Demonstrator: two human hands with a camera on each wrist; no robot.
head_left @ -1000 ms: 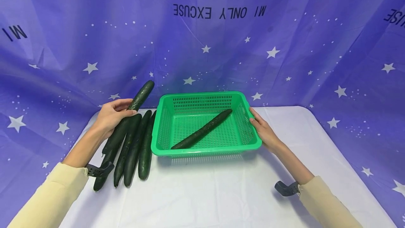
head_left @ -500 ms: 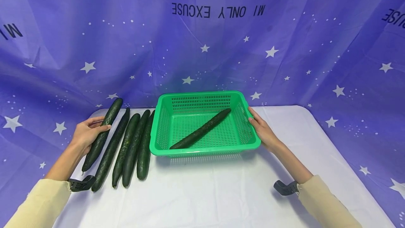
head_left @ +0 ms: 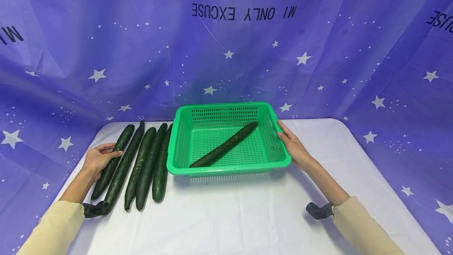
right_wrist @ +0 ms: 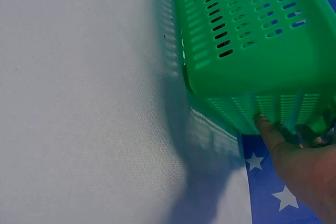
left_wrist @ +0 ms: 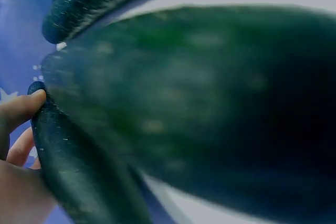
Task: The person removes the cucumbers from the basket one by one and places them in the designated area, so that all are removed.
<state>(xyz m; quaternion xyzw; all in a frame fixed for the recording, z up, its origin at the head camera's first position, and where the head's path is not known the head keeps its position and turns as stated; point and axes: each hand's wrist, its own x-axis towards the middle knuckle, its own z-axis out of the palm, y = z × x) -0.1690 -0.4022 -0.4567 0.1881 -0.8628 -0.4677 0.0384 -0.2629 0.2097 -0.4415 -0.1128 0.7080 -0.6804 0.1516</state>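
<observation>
At the left end of the table, my left hand [head_left: 97, 160] holds the outermost dark green cucumber [head_left: 124, 137], thumb on one side and fingers on the other. That cucumber lies alongside a row of several more, its nearest neighbour [head_left: 124, 166] close by on the right. In the left wrist view the neighbour [left_wrist: 184, 93] looms large and blurred, partly covering the held cucumber [left_wrist: 79, 166]. My right hand [head_left: 296, 148] grips the right end of a green plastic basket [head_left: 230, 170]; the right wrist view shows the thumb on its slotted wall. One cucumber [head_left: 226, 146] lies diagonally inside the basket.
A white cloth [head_left: 230, 215] covers the table. Behind it hangs a purple curtain [head_left: 247, 70] with stars and lettering. The rightmost cucumber [head_left: 161, 176] in the row lies close to the basket's left side. Dark wrist devices [head_left: 319, 210] sit on both forearms.
My left hand has carried its cucumber leftward from above the row, then lowered it beside the others at the left end. The right hand and basket have stayed put.
</observation>
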